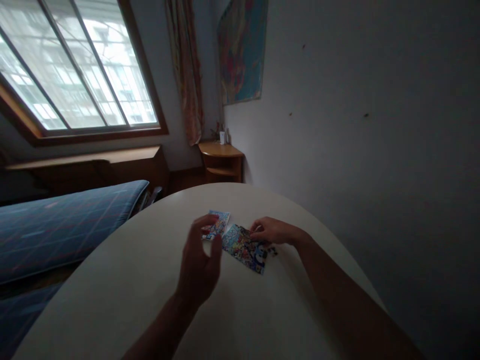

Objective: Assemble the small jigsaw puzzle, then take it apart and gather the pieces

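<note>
A colourful jigsaw puzzle (242,247), partly put together, lies on the round white table (232,320). A smaller printed picture card (223,218) lies just beyond its left corner. My left hand (200,260) is over the near side of the card, thumb and fingers apart, holding nothing. At the puzzle's far right edge my right hand (268,231) is closed in a pinch on what looks like a small puzzle piece, mostly covered by the fingers. Loose puzzle pieces (273,251) lie under and beside this hand.
A rolled or folded blue checked mattress (67,225) stands left of the table. Beyond the far edge is a wooden corner shelf (221,149) with small items on it. The white wall (356,165) runs close along the right side.
</note>
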`<state>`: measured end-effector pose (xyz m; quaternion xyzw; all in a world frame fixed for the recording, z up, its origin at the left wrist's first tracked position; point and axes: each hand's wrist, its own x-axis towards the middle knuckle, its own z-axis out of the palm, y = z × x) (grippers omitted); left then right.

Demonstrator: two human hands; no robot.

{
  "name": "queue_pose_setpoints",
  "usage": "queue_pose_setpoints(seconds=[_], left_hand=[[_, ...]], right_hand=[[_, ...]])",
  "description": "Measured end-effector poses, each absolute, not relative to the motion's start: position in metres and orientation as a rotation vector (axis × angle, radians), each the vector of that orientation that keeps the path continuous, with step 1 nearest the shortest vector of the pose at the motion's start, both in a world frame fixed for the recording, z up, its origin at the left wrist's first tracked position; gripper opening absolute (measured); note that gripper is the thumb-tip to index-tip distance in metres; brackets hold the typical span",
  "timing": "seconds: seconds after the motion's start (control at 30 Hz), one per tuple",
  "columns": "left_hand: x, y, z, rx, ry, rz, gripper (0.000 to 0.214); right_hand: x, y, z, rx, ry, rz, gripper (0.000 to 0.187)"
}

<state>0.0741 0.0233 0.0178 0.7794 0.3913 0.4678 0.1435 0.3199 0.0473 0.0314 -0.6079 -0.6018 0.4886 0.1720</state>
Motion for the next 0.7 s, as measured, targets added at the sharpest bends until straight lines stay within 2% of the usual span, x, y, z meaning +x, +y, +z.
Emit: queue_pose_setpoints(seconds=[0.2, 0.27, 0.33, 0.4, 0.53, 0.7], left_hand=[[0.091, 0.026, -0.036, 2.545, 1.148, 0.848, 0.076], [0.092, 0.027, -0.043, 2.573, 1.166, 0.742, 0.078], [0.091, 0.025, -0.04, 2.6, 1.192, 0.698, 0.069], [0.091, 0.021, -0.032, 2.629, 1.218, 0.669, 0.051], [0.086, 0.013, -0.02, 2.678, 1.187, 0.6, 0.02], [0.076, 0.016, -0.02, 2.643, 1.291, 0.628, 0.023]], right_hand=[[0.314, 0.043, 0.035, -1.574, -1.853, 1.421, 0.032], [0.312, 0.043, 0.034, -1.535, -1.949, 1.383, 0.029], [0.309, 0.043, 0.033, -1.488, -2.028, 1.33, 0.026], [0.306, 0.043, 0.032, -1.446, -2.062, 1.314, 0.025], [0.299, 0.042, 0.031, -1.401, -2.061, 1.419, 0.03], [0.292, 0.038, 0.033, -1.451, -2.082, 1.52, 0.059]])
